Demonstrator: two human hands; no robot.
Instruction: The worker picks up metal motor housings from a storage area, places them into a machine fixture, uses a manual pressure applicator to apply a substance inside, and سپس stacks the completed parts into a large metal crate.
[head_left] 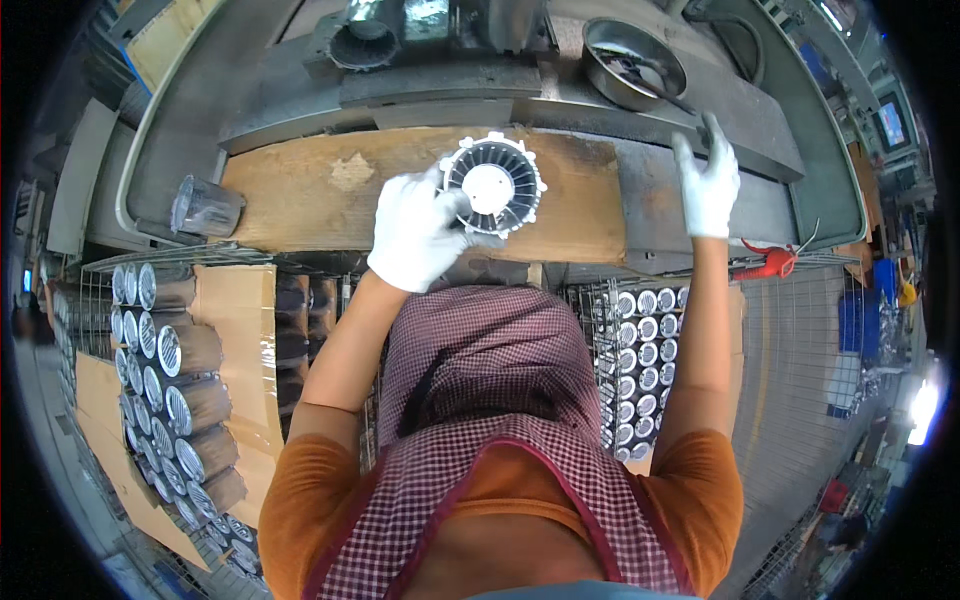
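Far left, low and well out from the left hand, stacked cylinders (pixel 185 400) with pale ring-like ends, lying on their sides in a wire basket. Above them, level with the left hand but well to its left, a clear plastic cup (pixel 207 207), tilted. A cardboard sheet (pixel 235 340) stands between those cylinders and the left forearm. Wooden board (pixel 300 195) runs along the bench (pixel 655 200), reaching to the left of and beneath the left hand. Left hand (pixel 415 225), white-gloved, fingers curled and closed on the near left side of a finned ring part (pixel 490 188): pale hub, dark slots all round, knobbed white rim. Part sits just right of the left hand, above the board, its round face turned up to the viewer; cannot tell whether it touches the wood. Farther right, beyond the part and up to the left of the right hand, a metal bowl (pixel 623 97), dark items inside, a handle over its rim. Below and left of the right hand, more cylinders (pixel 647 352) in neat rows. Right hand (pixel 710 180), white-gloved, raised, thumb parted from fingers, nothing seen in its grasp. Below it and to its right, near the wrist, a red-handled tool (pixel 775 262).
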